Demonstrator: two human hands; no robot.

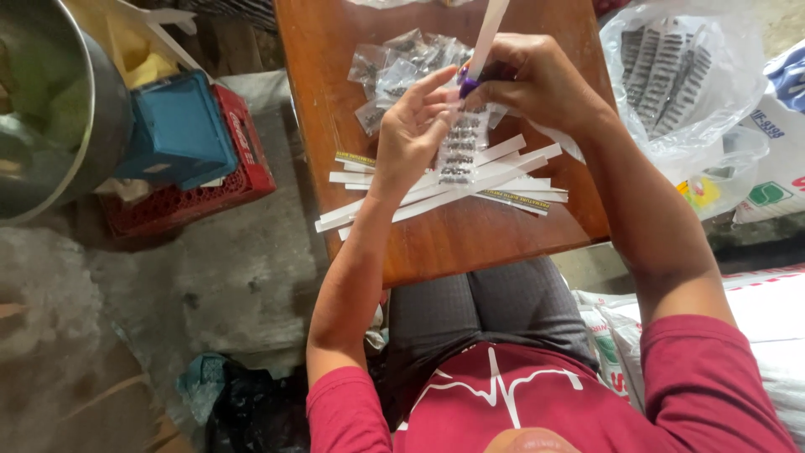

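The right hand was closed around a purple tool and a long white paper strip. The strip pointed up and away from the person, leaning slightly to the right. The left hand pinched a small clear plastic packet with dark little pieces inside; the packet's long side ran toward the person. Both hands were above a brown wooden table. Under them lay more flat white strips, mostly crosswise, and behind them a heap of shiny clear packets. On the right stood a thin see-through bag holding rows of filled packets. On the left, a blue box sat on a red crate.
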